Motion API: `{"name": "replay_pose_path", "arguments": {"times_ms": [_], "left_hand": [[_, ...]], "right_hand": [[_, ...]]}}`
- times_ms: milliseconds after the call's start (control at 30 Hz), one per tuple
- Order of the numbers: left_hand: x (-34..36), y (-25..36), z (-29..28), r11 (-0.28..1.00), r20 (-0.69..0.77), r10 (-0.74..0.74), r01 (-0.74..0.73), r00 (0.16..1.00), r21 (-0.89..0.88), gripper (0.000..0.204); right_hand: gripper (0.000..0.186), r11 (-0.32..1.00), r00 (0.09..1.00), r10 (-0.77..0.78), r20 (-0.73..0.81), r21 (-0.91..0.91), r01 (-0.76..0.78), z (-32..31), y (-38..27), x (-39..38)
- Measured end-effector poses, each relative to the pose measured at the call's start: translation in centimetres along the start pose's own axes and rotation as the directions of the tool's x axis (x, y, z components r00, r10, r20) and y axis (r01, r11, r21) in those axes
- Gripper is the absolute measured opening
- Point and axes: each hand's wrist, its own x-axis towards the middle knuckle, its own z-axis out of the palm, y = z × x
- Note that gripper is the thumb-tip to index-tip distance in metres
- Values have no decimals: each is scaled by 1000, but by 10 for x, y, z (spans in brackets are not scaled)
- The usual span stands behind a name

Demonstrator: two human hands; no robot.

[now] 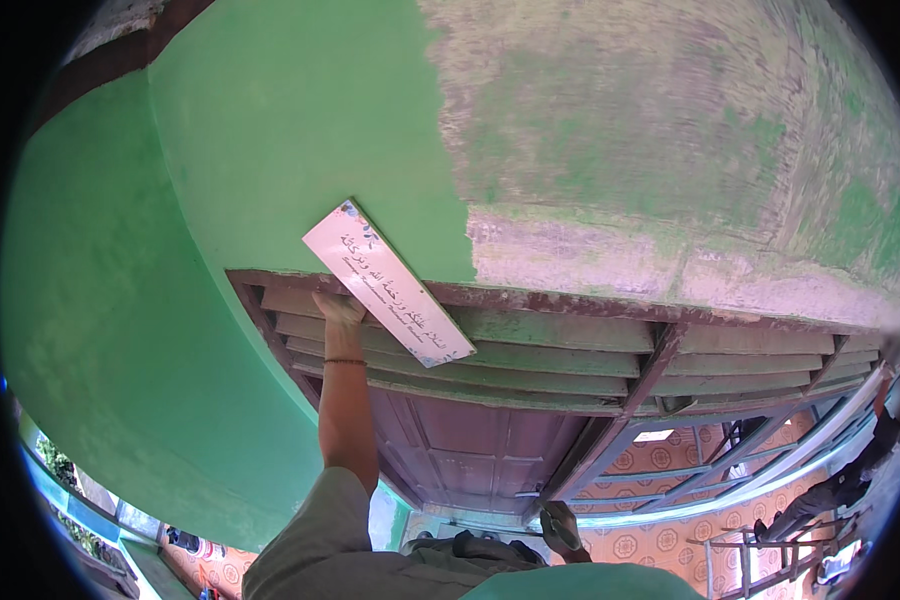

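Observation:
My left hand [340, 308] is raised to the slatted wooden vent above the door, closed at its top slat [288, 300] just under the brown frame. Its fingertips are partly hidden. Touching or overlapping that hand is a white rectangular sign [385, 280] with dark lettering and flower corners, tilted down to the right across the frame and slats. What holds the sign up does not show. Lower down, beside the door, my right hand [562, 522] is closed around something small and greyish that I cannot make out.
Fresh green paint [300, 150] covers the left wall; the scraped, patchy wall [610, 140] is on the right. Below are a brown door [460, 455] and window frames. At far right, another person [875, 440] is near a wooden ladder-like stand [785, 560] on patterned tiles.

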Motion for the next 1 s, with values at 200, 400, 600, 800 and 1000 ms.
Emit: {"name": "replay_pose_path", "arguments": {"times_ms": [200,400,600,800,1000], "left_hand": [[3,7,-22,907,129,148,-187,981,378,61],[-12,-1,12,1000,-185,6,-10,983,-20,62],[-10,-8,4,998,-189,-53,44,980,-52,55],[-29,-1,38,996,-250,-85,72,965,-60,57],[-33,-2,52,982,-85,-146,134,986,-130,71]], "right_hand": [[30,997,996,0,-87,75,7,7,-81,68],[21,967,955,-153,-254,161,197,-19,-164,163],[16,916,905,-325,-274,145,373,-64,-259,251],[12,798,813,-525,-253,185,573,-96,-368,333],[15,643,640,-720,-268,89,760,-122,-443,405]]}}
